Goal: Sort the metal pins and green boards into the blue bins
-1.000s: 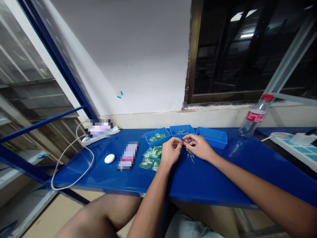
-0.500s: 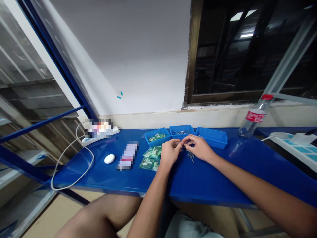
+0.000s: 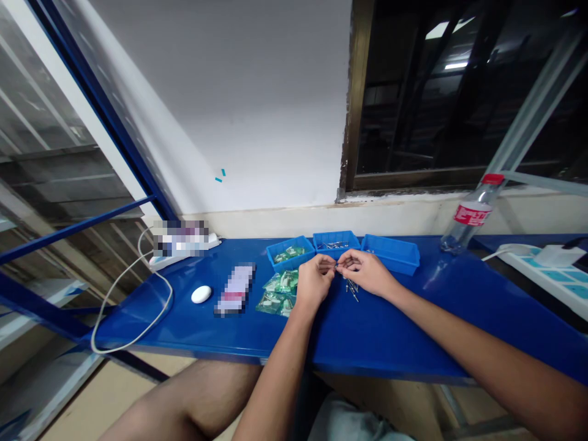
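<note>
My left hand [image 3: 316, 280] and my right hand [image 3: 365, 271] meet at the fingertips over the blue table. Both are closed in a pinch; what lies between the fingers is too small to make out. Several metal screw-like pieces [image 3: 352, 290] lie on the table beneath my right hand. Green-printed plastic bags [image 3: 275, 293] with white parts sit left of my left hand. Behind the hands stand three blue trays: the left one [image 3: 278, 266] holds green bags, the middle one [image 3: 337, 252] metal pieces, and the right one [image 3: 397, 263] shows something small at its left end.
A plastic bottle [image 3: 473, 214] with a red cap stands at the back right, near a power strip [image 3: 546, 269]. To the left are a white oval object [image 3: 201, 294], a blurred-out flat item [image 3: 235, 289], another power strip [image 3: 184, 252] and a looping white cable [image 3: 133, 343].
My right hand's fingers have shifted slightly at the pinch, with both hands still together. The whole view has moved a little, so everything appears slightly further left.
</note>
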Tool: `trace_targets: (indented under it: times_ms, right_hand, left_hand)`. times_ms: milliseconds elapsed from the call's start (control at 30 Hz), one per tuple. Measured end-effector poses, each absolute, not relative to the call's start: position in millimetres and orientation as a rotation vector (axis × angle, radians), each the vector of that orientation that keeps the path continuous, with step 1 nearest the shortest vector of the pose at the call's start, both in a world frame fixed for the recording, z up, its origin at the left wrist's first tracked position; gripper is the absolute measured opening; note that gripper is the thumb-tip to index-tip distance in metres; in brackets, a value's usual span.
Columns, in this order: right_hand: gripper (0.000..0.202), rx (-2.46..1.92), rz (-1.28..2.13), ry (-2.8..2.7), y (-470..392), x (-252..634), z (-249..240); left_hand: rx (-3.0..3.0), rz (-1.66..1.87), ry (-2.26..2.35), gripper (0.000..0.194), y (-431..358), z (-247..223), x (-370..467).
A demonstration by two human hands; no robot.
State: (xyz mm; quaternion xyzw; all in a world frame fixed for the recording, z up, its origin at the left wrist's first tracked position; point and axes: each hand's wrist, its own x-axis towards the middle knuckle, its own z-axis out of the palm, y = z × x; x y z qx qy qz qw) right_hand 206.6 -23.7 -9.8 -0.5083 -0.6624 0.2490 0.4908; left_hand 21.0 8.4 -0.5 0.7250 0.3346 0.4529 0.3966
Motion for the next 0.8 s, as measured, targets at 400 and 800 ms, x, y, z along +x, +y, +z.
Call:
trace_targets:
  times_ms: [400, 800]
  right_hand:
    - [0.018, -1.212, 0.305, -1.762, -28.5, 204.2, 1.2]
    - [0.011, -1.186, 0.476, -1.639, -27.4, 202.9, 3.4]
  left_hand:
    - [2.002, 1.170, 0.933, 0.016, -1.1, 14.1, 19.0]
    - [1.928, 1.151, 0.849, 0.031, 9.5, 2.1, 19.5]
